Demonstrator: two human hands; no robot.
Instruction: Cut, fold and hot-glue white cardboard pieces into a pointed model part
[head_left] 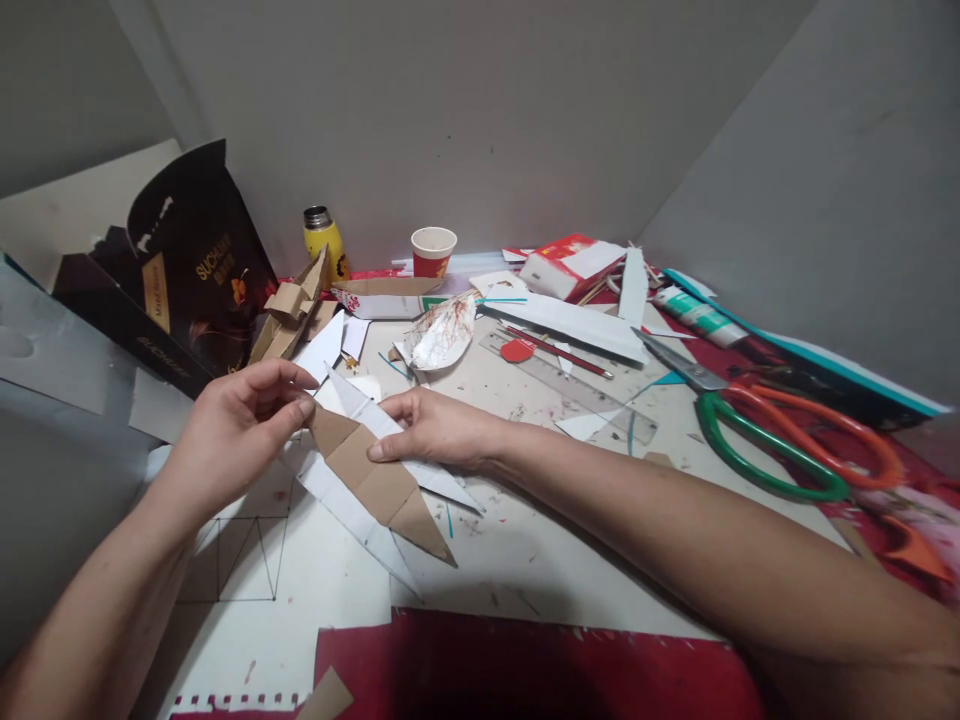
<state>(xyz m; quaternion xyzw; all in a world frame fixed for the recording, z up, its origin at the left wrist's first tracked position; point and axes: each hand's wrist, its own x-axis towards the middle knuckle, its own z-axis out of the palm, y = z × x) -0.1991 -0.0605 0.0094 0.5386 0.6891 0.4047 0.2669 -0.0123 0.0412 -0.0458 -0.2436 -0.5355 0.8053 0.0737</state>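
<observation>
Cardboard cutout (373, 478) slants downward from the left grip (251, 425), which pinches its upper tip; the right grip (420, 425) clamps its right side.

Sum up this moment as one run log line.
right hand: gripping folded cardboard; left hand: at cardboard's upper tip; scissors: resting at right

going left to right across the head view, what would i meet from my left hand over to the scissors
Left hand → brown cardboard piece → right hand → red pencil → scissors
</observation>
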